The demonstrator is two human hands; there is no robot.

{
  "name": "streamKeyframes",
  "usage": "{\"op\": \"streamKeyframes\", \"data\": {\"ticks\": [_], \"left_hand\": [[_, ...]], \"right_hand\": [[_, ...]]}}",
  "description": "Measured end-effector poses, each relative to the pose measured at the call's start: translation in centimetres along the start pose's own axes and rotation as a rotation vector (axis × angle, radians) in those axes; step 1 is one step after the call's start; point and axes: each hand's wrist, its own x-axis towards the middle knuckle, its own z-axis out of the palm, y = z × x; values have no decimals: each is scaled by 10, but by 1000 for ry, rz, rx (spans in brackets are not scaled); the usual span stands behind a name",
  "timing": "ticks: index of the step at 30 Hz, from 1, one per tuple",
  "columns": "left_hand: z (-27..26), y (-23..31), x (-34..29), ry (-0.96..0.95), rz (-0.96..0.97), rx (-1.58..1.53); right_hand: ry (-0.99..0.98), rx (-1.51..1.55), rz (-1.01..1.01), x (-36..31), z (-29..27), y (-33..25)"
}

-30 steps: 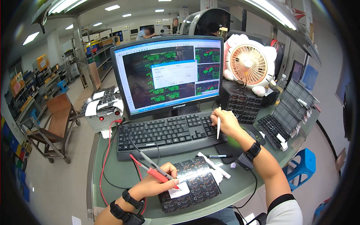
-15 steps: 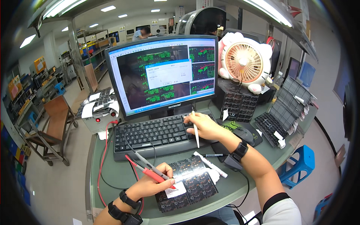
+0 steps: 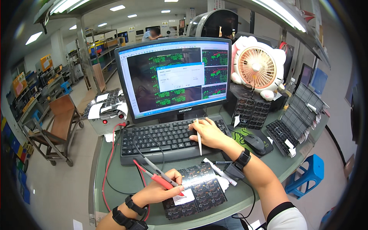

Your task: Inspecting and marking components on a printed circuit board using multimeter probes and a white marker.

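My left hand is closed round a red test probe and a grey test probe. The red tip rests at a white paper label on a dark printed circuit board panel. My right hand lies over the right part of a black keyboard, fingers on the keys. A slim white pen-like stick is held in that hand, pointing down toward me. Behind the keyboard, a monitor shows green board layouts with a pale dialog box over them.
A white marker and a dark pen lie beside the panel. The mouse sits right of the keyboard. Board stacks, a lit cat-shaped fan and a label-covered box stand around. Red and black probe leads loop across the left.
The whole view has shifted slightly. My right hand has moved a little left over the keys, its fingers now flatter. The left hand keeps its hold on both probes at the label.
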Motion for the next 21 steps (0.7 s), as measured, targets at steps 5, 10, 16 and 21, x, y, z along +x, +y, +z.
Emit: {"op": "streamKeyframes", "data": {"ticks": [5,10,16,21], "left_hand": [[0,-2,1,10,17,33],[1,0,1,8,22,33],[0,-5,1,15,28,38],[0,-7,1,24,31,56]], "right_hand": [[-8,8,19,0,-1,-1],[51,132,14,1,-5,-1],[36,72,24,1,-3,-4],[23,78,70,1,-5,-5]]}}
